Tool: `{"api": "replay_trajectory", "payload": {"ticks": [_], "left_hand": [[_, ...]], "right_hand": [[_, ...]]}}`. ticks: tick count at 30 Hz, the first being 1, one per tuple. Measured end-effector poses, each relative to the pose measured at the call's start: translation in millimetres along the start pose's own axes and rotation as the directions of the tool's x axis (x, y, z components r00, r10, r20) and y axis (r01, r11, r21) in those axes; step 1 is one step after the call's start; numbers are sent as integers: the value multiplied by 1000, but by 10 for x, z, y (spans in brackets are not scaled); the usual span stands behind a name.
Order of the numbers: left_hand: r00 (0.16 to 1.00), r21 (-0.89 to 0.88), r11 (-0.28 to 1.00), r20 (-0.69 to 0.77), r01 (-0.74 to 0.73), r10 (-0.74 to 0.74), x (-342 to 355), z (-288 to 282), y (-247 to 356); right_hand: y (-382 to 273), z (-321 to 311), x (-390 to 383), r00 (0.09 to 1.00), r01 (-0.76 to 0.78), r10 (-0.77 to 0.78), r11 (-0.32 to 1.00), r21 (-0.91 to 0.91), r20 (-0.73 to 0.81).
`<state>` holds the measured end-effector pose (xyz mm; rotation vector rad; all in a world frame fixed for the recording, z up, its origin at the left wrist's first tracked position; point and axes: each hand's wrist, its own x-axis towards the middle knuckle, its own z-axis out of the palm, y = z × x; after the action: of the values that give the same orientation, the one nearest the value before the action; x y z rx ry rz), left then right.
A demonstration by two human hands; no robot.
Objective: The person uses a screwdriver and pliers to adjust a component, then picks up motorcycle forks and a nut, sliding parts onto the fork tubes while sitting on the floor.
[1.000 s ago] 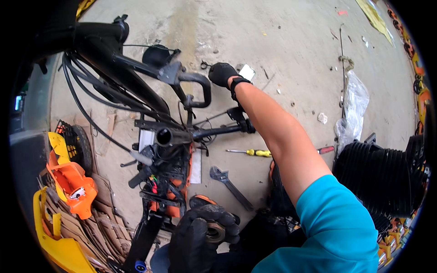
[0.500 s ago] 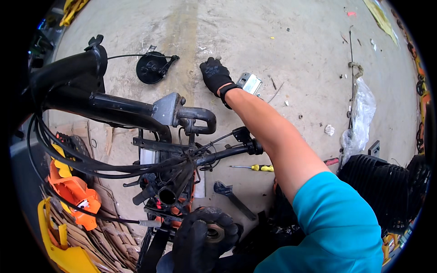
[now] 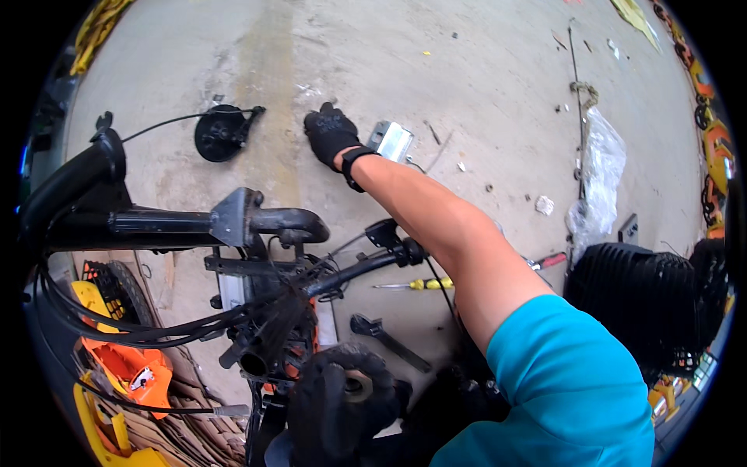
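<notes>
An orange plastic part [image 3: 132,364] lies well left of the fingers of the gloved left hand [image 3: 331,409]. Next comes a black tubular frame [image 3: 167,227], beyond those fingers and to their left. A black disc [image 3: 220,135] sits on the floor [image 3: 498,101], left of the fingers of the gloved right hand [image 3: 333,134]. The right fingers are curled in, low over the floor; whether they grip anything, I cannot tell. The left fingers are wrapped around a metal ring [image 3: 355,384]. An adjustable wrench [image 3: 391,343] lies just right of them; a silver metal piece [image 3: 391,142], just right of the right fingers. Farther right of both hands' fingers: a yellow-handled screwdriver [image 3: 428,284], then clear plastic wrap [image 3: 603,171].
</notes>
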<state>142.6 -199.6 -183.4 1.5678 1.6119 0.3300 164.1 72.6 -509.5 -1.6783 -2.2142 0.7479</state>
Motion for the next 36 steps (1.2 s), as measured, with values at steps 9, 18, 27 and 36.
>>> {"api": "replay_trajectory", "payload": {"ticks": [9,18,27,36], "left_hand": [[846,-877,244,273,415,-458,-156,452,27],[764,-884,-427,406,190,-501,-815,679,272],[804,-921,-343,342,184,-486,-1589,-97,1147],[952,-869,-493,110,-47,-285,-2191,-949,1467]], "right_hand": [[241,-920,-1144,754,-513,-160,462,723,637],[-92,-2872,-2775,700,-714,-54,-16,700,712],[-1760,-4315,-3948,812,-564,136,433,704,567],[-3123,-5016,-4066,882,27,-257,865,501,396]]}}
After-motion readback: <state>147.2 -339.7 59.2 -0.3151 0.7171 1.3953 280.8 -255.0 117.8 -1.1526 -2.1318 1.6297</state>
